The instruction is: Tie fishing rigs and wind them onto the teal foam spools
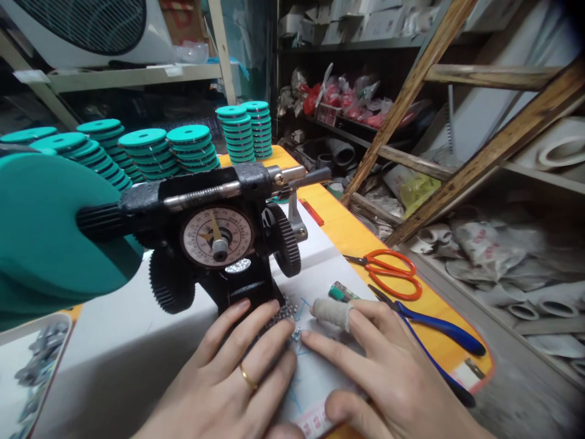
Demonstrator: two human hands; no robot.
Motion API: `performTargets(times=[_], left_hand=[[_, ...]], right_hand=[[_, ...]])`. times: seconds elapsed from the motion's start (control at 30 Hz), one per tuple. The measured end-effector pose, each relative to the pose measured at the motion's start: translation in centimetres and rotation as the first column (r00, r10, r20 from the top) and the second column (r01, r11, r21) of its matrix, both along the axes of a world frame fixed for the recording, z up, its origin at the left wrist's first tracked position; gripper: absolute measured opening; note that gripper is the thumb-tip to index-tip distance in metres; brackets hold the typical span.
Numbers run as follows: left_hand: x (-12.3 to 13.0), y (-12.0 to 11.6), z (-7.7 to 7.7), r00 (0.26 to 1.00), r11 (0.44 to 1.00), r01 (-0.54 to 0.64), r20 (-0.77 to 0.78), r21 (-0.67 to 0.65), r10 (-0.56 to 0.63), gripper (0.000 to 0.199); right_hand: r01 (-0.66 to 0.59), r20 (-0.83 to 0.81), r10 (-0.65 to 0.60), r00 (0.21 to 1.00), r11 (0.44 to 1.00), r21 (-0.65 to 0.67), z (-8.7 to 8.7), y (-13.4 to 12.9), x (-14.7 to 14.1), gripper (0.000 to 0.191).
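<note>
Left hand (pixel 223 378): palm down, fingers spread, open, resting on paper sheet (pixel 320 366) | Right hand (pixel 388 372): likewise open, empty, near steel beads (pixel 281 314)

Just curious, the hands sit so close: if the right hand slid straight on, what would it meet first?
The right hand would probably meet the small shiny metal bit on the paper first, then the left hand; depth is hard to judge.

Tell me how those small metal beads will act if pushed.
The beads will probably roll and scatter, since they look round and lie loose on the paper. Being tiny and shiny, they may also slip away from the fingertips of the left hand rather than pinch easily.
</note>
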State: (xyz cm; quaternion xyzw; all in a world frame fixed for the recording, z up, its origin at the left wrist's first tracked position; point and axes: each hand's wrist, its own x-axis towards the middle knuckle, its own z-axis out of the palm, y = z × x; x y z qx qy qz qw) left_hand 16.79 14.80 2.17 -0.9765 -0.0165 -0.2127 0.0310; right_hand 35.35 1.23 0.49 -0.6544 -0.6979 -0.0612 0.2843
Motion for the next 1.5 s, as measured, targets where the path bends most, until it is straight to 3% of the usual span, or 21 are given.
performTargets(times=[0.1, 0.3, 0.43, 0.7, 0.93, 1.17, 1.5], left_hand=[[-0.2, 0.0, 0.0, 1.000, 1.000, -0.019, -0.015, -0.008, 0.018, 0.035], [-0.5, 0.3, 0.0, 0.996, 0.996, -0.085, -0.027, -0.019, 0.084, 0.035], [-0.3, 0.3, 0.0, 0.992, 0.992, -0.123, -0.020, -0.012, 0.123, 0.037], [0.1, 0.4, -0.1, 0.993, 0.994, -0.109, -0.041, 0.027, 0.110, 0.041], [0.1, 0.0, 0.4, 0.994, 0.995, -0.099, -0.040, 0.016, 0.100, 0.039], [0.0, 0.2, 0.4, 0.991, 0.992, -0.125, -0.054, -0.002, 0.124, 0.038], [0.1, 0.2, 0.5, 0.990, 0.992, -0.124, -0.065, 0.007, 0.125, 0.038]], right_hand=[[0.015, -0.041, -0.013, 0.999, 0.999, 0.047, -0.4, 0.4, -0.3, 0.049], [0.047, 0.071, -0.049, 0.996, 0.999, 0.019, -0.7, 0.2, 0.1, 0.043], [0.047, 0.059, -0.048, 0.997, 0.998, 0.029, -0.5, -0.1, 0.5, 0.045], [0.056, -0.012, -0.056, 0.998, 0.998, 0.026, -0.6, -0.2, 0.4, 0.040], [-0.054, 0.040, 0.055, 0.998, 0.998, -0.032, 1.0, 1.0, -0.2, 0.036], [0.008, 0.060, -0.009, 0.998, 1.000, 0.010, -0.1, 0.6, 0.3, 0.041], [-0.059, 0.007, 0.060, 0.998, 0.996, -0.066, 0.4, 0.4, -0.1, 0.040]])
